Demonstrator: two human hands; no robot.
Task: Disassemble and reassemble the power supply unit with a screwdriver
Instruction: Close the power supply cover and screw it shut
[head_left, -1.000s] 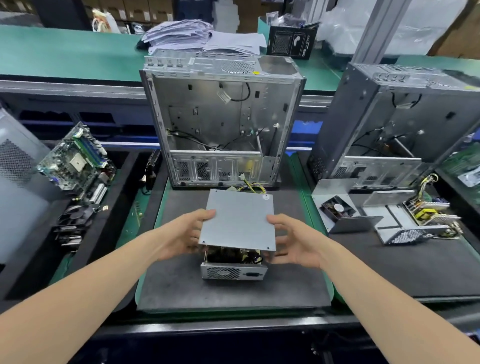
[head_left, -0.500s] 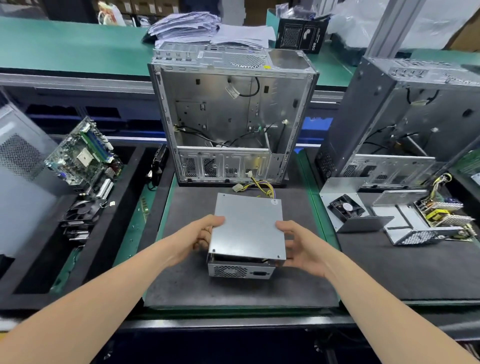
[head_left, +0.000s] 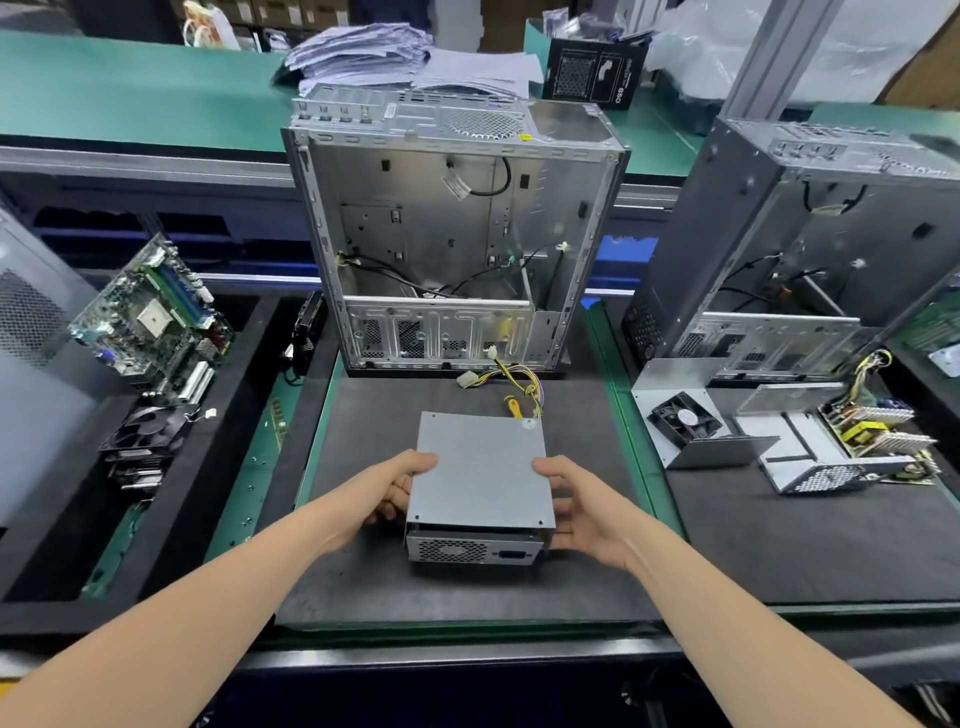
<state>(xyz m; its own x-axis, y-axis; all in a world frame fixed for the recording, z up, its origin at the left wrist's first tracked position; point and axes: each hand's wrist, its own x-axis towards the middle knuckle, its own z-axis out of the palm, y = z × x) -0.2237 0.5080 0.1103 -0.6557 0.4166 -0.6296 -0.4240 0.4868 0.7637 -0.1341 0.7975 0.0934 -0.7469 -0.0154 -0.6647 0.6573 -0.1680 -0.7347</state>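
Head view. The unit (head_left: 475, 548) sits on the dark mat (head_left: 363, 571) dead ahead at 12 o'clock, between the two forearms. Its grilled face is turned to 6 o'clock, toward the person. Its grey cover (head_left: 480, 467) lies flat on top, with the long axis running 12 to 6.

The left hand (head_left: 395, 486) holds the cover at its 9 o'clock edge, thumb on top and fingers curled down the side. The right hand (head_left: 582, 506) mirrors it at the 3 o'clock edge, thumb on top and fingers along the side wall. Each pinches the cover, and neither hand is nearer than the other.

A thin dark gap shows between the cover's front lip and the grilled face, so I judge the cover not quite seated. The coming move turns on pressing it straight down, square over the box.

At about 1 o'clock of the cover, just beyond its far edge, a yellow handle pokes out. It is probably the screwdriver (head_left: 513, 406), though most of it is hidden. Coloured wires (head_left: 519, 371) trail past it toward the open case (head_left: 452, 223) at 12 o'clock. The right hand is the nearer one to that handle.

A second ago the cover was raised and tilted, with the unit's insides open to view. Half a second ago it was lower. Now it is level and nearly closed, and both hands grip the same edges.
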